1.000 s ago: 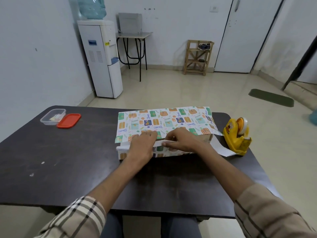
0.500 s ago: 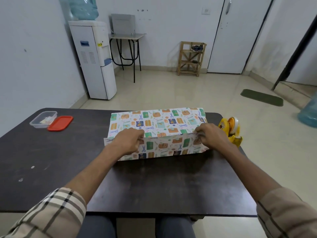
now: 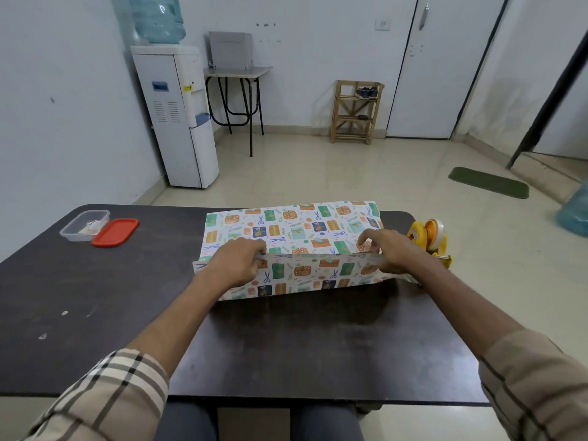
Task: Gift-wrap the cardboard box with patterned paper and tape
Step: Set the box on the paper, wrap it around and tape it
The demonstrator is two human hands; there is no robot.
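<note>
Dark table (image 3: pixel 95 313), box (image 3: pixel 292 233) sheathed in patterned paper (image 3: pixel 305 275)

patterned paper (image 3: pixel 292 230) draped over box, near flap raised, yellow tape dispenser (image 3: pixel 429 240) apparently just right

Plain office: water dispenser (image 3: pixel 178 116), desk (image 3: pixel 286 345)

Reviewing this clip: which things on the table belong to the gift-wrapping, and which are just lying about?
In use: patterned paper, its near flap gripped by the left hand and right hand; yellow tape dispenser beside it.
Lying about: clear container and red lid, far left on the table.
</note>
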